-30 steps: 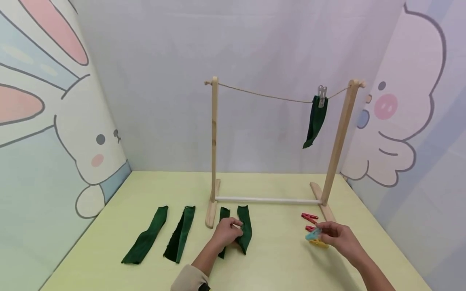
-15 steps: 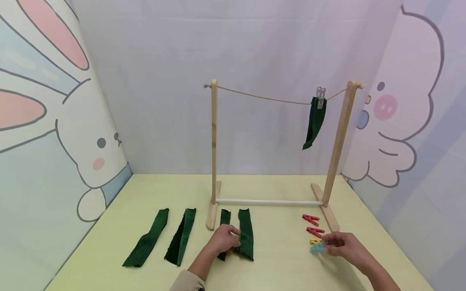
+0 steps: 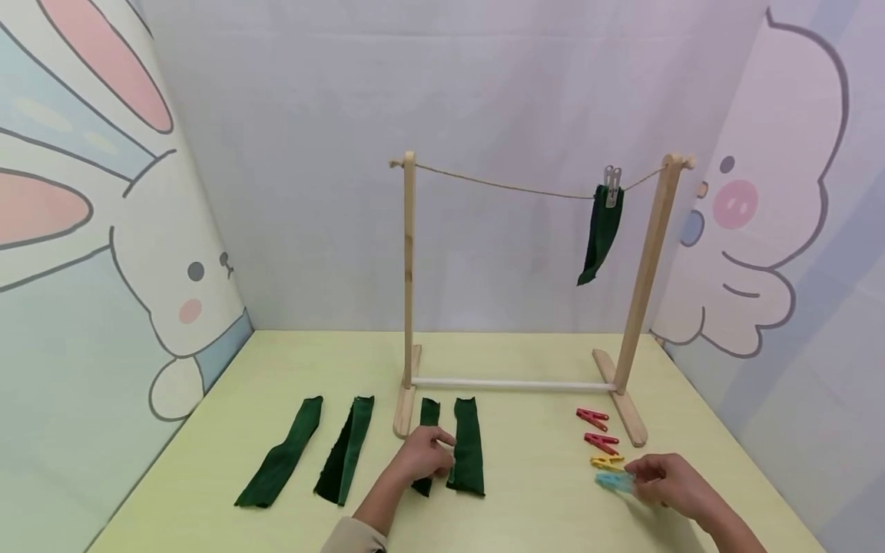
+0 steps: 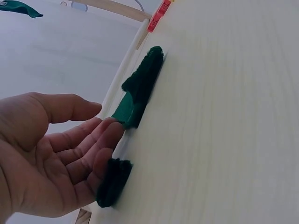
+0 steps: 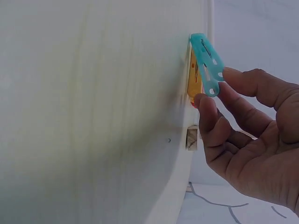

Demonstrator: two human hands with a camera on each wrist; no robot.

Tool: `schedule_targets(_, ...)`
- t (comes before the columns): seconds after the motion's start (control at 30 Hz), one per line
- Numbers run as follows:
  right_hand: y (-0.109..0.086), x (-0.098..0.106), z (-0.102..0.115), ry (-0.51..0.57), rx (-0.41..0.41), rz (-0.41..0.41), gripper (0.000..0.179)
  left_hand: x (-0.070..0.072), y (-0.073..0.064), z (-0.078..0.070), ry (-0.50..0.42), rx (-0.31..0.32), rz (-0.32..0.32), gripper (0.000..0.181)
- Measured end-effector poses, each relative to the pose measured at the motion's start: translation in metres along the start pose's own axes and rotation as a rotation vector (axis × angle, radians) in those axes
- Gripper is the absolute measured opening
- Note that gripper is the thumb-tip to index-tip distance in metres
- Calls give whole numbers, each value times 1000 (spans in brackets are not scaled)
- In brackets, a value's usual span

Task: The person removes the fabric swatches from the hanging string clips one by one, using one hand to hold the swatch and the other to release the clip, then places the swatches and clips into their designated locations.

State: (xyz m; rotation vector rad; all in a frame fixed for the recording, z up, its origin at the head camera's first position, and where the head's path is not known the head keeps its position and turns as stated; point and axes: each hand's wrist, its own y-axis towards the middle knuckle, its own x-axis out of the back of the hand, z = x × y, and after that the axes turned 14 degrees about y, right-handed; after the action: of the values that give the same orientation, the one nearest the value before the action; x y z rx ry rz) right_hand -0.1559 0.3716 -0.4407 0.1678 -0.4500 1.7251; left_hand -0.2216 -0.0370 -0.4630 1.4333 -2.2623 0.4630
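My right hand [image 3: 671, 485] has a light-blue clothespin [image 5: 207, 65] between thumb and index finger, at the handle ends. The clothespin is low over the table, just in front of a yellow clothespin [image 3: 607, 462]. My left hand [image 3: 422, 455] lies between two dark green cloth strips, thumb apart and fingers loosely bent. Its fingertips are right at the edge of the right-hand strip [image 3: 469, 449], which lies flat. The narrower strip [image 3: 429, 413] is partly hidden under this hand.
Two red clothespins [image 3: 592, 418] lie behind the yellow one. Two more green strips [image 3: 280, 453] lie at the left. A wooden rack [image 3: 409, 269] with a cord stands behind; a green strip [image 3: 603, 238] hangs from it by a grey clothespin [image 3: 612, 188].
My right hand has moved nearer to me with the light-blue clothespin, past the yellow one. The strip by my left hand has been let go and flattened out.
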Motion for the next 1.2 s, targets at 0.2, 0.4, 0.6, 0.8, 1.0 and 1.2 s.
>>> schedule_targets(0.2, 3, 0, -7, -26, -61, -29, 26, -4, 5, -3, -26, -15, -29, 25)
schedule_targets(0.4, 5, 2, -8, -32, -58, -9, 28, -5, 11, -11, -32, -28, -59, 25)
schedule_targets(0.6, 3, 9, -6, -13, -28, 49, 32, -9, 19, -17, -59, -34, -92, 25)
schedule_targets(0.8, 2, 21, 13, 31, 60, 102, 40, -15, 25, -25, -74, -45, -120, 25)
schedule_targets(1.0, 3, 28, 40, 10, 148, 55, 46, -20, 31, -38, -80, -65, -156, 22)
schedule_targets(1.2, 13, 31, 58, -35, 242, 17, 41, -21, 42, -52, -44, -103, -150, 19)
